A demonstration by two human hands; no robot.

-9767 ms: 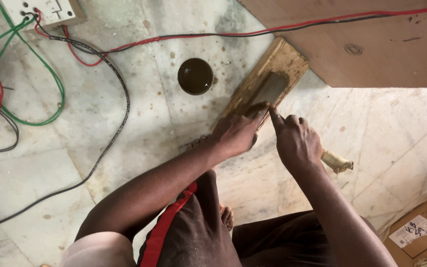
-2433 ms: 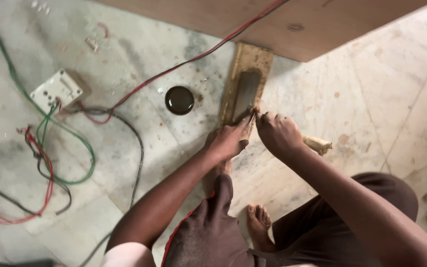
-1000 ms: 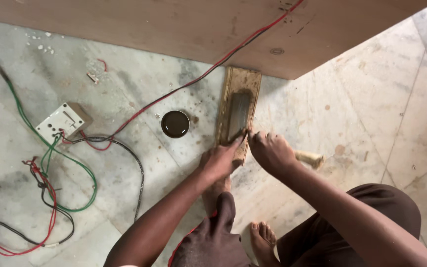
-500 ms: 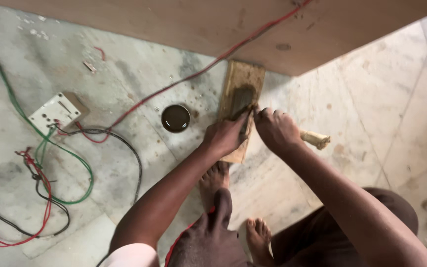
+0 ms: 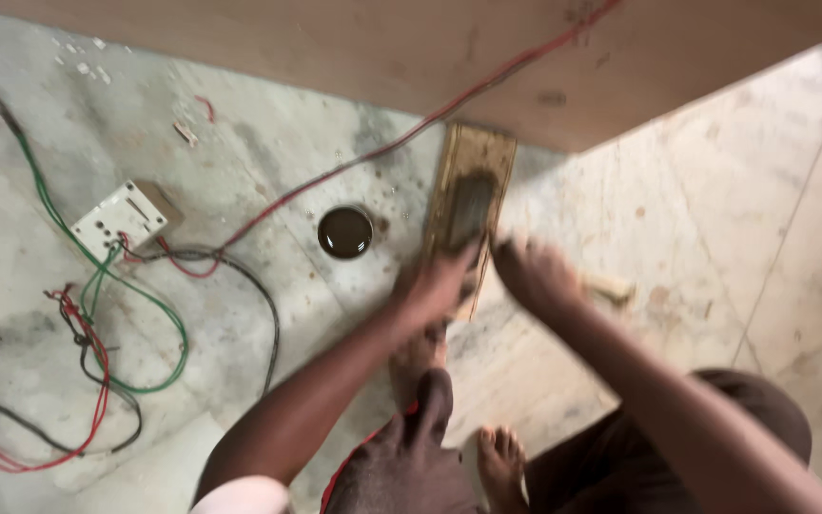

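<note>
Wooden block [image 5: 468, 214] with a dark stone set in its top is lying flat on the pale marble floor [image 5: 715, 238], its far end just under the edge of a large plywood board [image 5: 382, 48]. The person is crouching over it, both hands meeting at the near end: the left hand [image 5: 435, 286] is pressing down on the block's near edge with fingers curled, and the right hand [image 5: 535, 276] is closing around something small beside it, though the motion blur is too heavy for me to say what, or how tightly. A pale wooden handle [image 5: 611, 287] is poking out just behind the right hand. The block is looking stiff and fairly heavy, likely slick on top where the dark patch is glistening, so the dry long sides seem the safer place to hold. A round dark tin [image 5: 345, 232] is sitting just to the left of the block, apart from it. Farther left, a white switch box [image 5: 121, 219] is lying among red, green and black wires [image 5: 145, 324], one red wire running up over the board. Bare feet [image 5: 501, 457] are showing below.
</note>
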